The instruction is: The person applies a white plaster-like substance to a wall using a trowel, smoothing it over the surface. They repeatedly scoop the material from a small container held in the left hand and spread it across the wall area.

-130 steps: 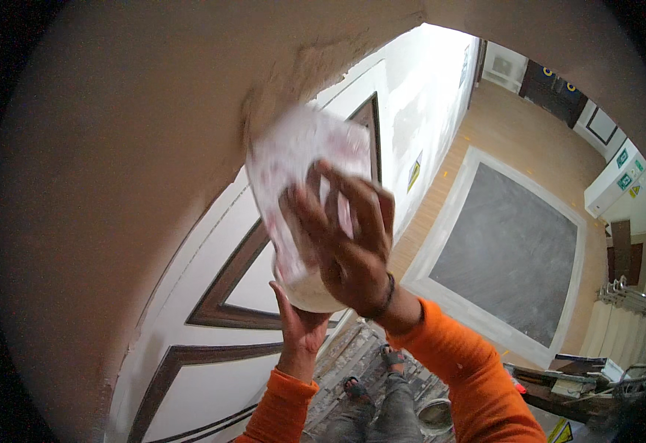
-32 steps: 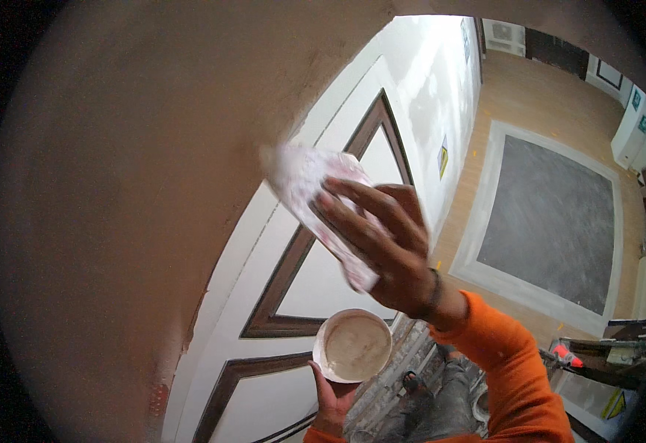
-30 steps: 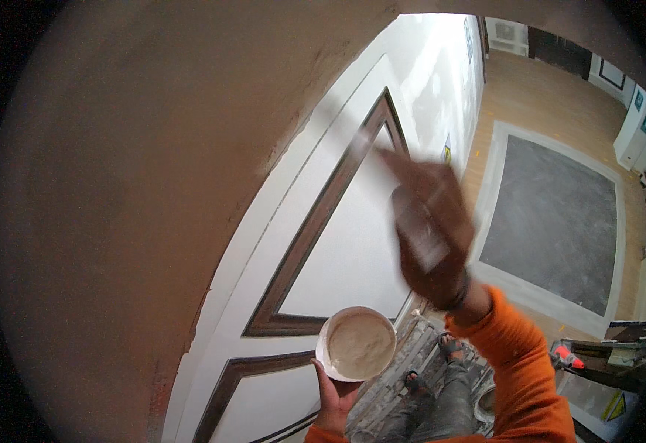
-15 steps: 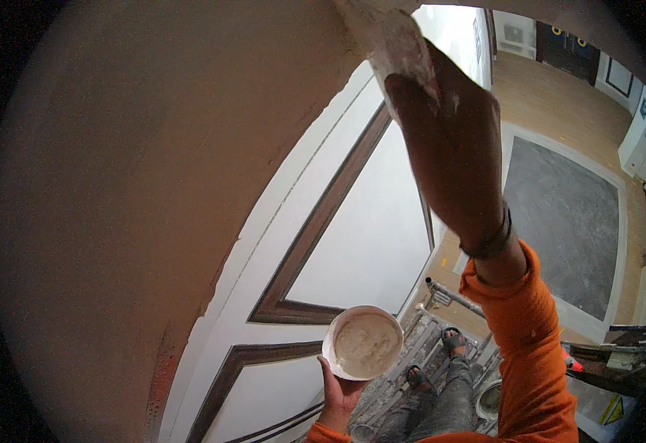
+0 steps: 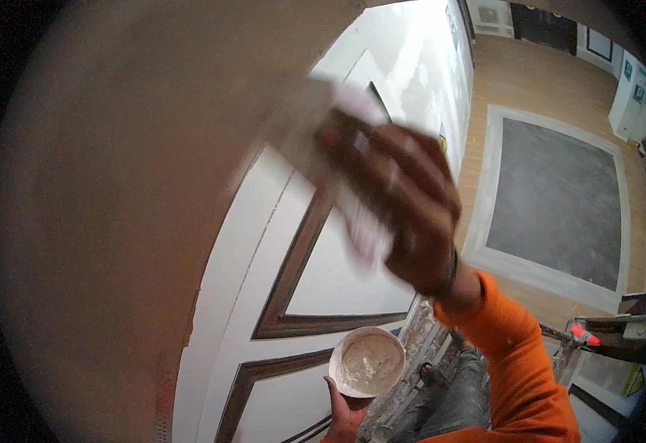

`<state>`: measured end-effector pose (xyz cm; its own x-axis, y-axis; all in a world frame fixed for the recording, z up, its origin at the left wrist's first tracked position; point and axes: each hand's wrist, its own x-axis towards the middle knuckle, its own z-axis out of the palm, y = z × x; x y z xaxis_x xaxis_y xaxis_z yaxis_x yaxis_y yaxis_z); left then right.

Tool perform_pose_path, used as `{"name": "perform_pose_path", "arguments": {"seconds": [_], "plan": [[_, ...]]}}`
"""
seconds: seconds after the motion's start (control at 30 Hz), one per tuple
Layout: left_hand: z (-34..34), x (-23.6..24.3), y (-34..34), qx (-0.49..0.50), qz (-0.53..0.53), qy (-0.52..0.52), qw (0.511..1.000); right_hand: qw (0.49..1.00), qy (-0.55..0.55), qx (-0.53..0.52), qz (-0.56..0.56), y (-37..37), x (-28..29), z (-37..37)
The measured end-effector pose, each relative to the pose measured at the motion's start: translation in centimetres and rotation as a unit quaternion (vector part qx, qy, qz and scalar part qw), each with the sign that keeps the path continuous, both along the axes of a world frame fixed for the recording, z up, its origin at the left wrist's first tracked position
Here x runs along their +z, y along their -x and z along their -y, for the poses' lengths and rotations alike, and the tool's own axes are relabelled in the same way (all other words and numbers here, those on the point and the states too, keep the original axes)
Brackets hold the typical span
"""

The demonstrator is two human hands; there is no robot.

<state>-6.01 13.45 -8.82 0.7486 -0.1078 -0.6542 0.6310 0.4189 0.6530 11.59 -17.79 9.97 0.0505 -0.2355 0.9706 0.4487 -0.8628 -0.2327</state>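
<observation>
My left hand (image 5: 346, 419) grips a round white tub (image 5: 335, 380) from below and the side, thumb against its outer wall. Wet beige plaster (image 5: 373, 362) fills much of the tub, its top uneven with paler streaks. Raised in mid-view, my right hand (image 5: 404, 196) is closed round a plaster-smeared scraper (image 5: 301, 122), smeared by motion. The blade points toward the large brownish surface (image 5: 108, 199) on the left; whether it touches cannot be told.
White wall panels with dark brown moulding (image 5: 282, 310) stand beyond the brownish surface's edge. Below, my feet are on a splattered platform (image 5: 411, 347). A dark grey floor panel (image 5: 559, 199) with a pale border lies at right. An orange-red object (image 5: 583, 334) sits near a rail.
My right hand with the scraper has come down and left from the top, its wrist turned. The tub has shifted slightly lower, and the whole view has tilted a little.
</observation>
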Motion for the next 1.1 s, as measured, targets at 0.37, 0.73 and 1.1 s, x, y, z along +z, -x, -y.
{"name": "perform_pose_path", "arguments": {"seconds": [0.37, 0.73, 1.1], "plan": [[-1.7, -2.8, 3.2, 0.017, 0.012, 0.084, 0.996, 0.987, 0.039, 0.147, -0.052, 2.8, -4.9, -5.7], [-4.3, -4.8, 4.0, 0.033, -0.012, 0.104, 0.994, 0.982, -0.165, 0.063, -0.061, -2.2, 2.9, 0.8], [-7.8, -2.6, 6.1, 0.021, -0.017, 0.097, 0.995, 0.991, -0.07, 0.102, -0.053, 8.4, 5.6, -5.7]]}}
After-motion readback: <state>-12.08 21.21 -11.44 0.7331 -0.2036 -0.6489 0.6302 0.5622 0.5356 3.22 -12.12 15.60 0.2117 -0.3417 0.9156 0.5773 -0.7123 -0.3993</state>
